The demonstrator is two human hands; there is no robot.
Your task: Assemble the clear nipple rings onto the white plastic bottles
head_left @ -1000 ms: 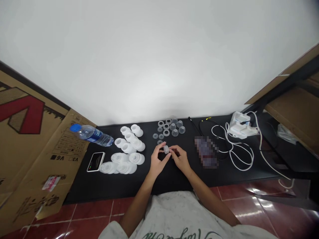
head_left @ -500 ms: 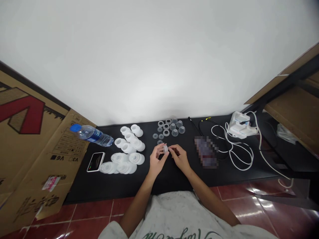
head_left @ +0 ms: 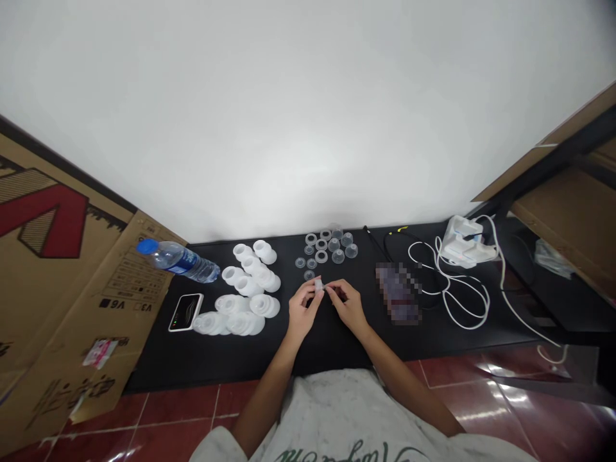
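Observation:
My left hand [head_left: 302, 310] is closed around a small translucent screw ring [head_left: 318, 284], held just above the black table between thumb and fingers. My right hand [head_left: 348, 309] is pinched against the ring's right side, on a tiny part too small to make out. Just beyond my hands lie several clear teat-like discs [head_left: 301, 262], several loose rings [head_left: 321, 256] and several clear domed caps [head_left: 337, 256]. To the left of my hands stand whitish bottle bodies [head_left: 248, 285] with round necks, the nearer ones [head_left: 241, 323] bearing paler, translucent tops.
On the left are a water bottle [head_left: 180, 260] lying tilted, a white-framed device [head_left: 185, 312] and a cardboard box [head_left: 58, 295]. At right lie a pixelated object [head_left: 398, 293], white cables [head_left: 457, 277] and a white power strip [head_left: 462, 240]. A white wall [head_left: 298, 115] rises behind the table [head_left: 212, 366].
The ring has turned slightly in my left fingers, and my left thumb has shifted up against it. My right hand stays almost still at its side.

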